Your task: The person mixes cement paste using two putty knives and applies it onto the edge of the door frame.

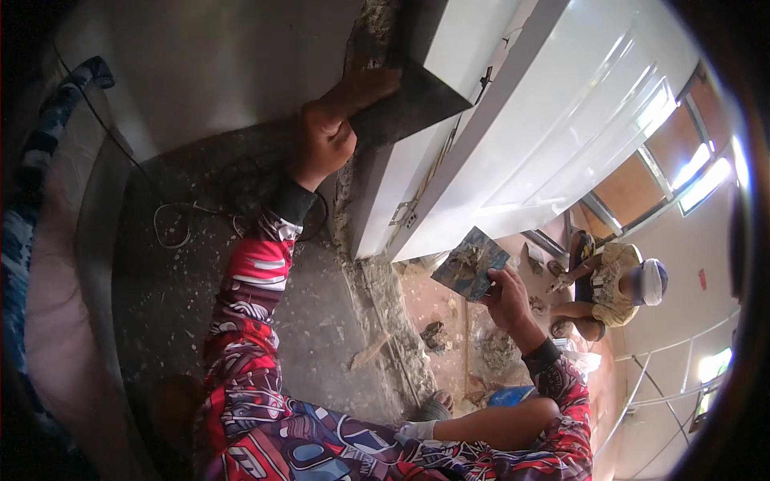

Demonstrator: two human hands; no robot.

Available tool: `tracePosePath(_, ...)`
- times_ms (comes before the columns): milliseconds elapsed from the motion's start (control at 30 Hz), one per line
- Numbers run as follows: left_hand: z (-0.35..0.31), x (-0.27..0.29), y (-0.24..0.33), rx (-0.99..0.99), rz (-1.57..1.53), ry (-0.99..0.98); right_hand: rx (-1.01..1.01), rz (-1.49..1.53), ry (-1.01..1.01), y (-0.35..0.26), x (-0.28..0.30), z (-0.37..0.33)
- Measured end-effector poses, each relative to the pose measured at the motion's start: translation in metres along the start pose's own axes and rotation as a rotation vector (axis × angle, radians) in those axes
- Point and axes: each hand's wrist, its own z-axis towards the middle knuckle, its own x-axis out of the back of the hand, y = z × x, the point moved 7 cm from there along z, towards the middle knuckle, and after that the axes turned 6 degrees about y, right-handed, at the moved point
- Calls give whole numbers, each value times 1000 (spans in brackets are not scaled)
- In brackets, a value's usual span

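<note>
My left hand is raised at the rough, broken wall edge beside the white door frame. It grips a dark flat plate that lies against the frame; some of its fingers are in shadow. Lower and to the right, my right hand holds a square bluish board by its near edge, thumb on top. Grey mortar is smeared over the board's face. A white panelled door stands beside the frame, above the board.
A person squats at the right. A rough broken strip crosses the floor below the frame. Rubble and a blue bag lie near my leg. A thin cable runs over the dark floor; a mattress is at left.
</note>
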Motion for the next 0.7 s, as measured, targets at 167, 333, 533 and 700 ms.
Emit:
tracePosePath(167, -8, 0, 39, -94, -145, 28, -9, -3, 26, -1, 2, -1)
tracePosePath(333, -26, 1, 46, -139, -158, 92, -23, -33, 49, -3, -2, -3)
tracePosePath(533, -57, -10, 20, 58, -78, -59, -45, -39, 60, -3, 0, 1)
tracePosePath(700, -94, -11, 9, 113, -31, -87, -50, -61, 40, -5, -7, -2)
